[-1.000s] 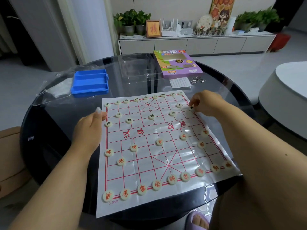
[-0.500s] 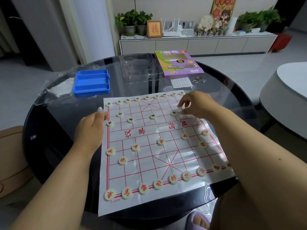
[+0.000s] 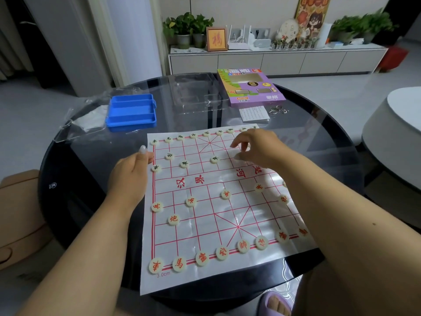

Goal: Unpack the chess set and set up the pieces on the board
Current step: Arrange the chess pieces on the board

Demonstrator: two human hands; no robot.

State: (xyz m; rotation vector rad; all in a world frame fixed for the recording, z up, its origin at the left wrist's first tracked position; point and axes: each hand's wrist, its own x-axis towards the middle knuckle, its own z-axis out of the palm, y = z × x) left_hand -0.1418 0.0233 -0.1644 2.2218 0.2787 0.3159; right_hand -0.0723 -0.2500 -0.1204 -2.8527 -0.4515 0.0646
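Observation:
A white paper chess board with red lines lies on the round glass table. Round cream pieces stand on it: red-lettered ones along the near rows, dark-lettered ones along the far rows. My right hand hovers over the far right part of the board. Its fingers curl down and pinch a dark-lettered piece that is mostly hidden. My left hand rests on the board's left edge with the thumb stretched out. It holds nothing.
A blue plastic tray sits at the far left on a clear bag. A clear plastic insert, the purple game box, a small white sheet and metal rings lie behind the board. A white round table stands to the right.
My right hand has moved left along the far pawn row, from the board's right edge toward its middle. The left hand has stayed at the left edge.

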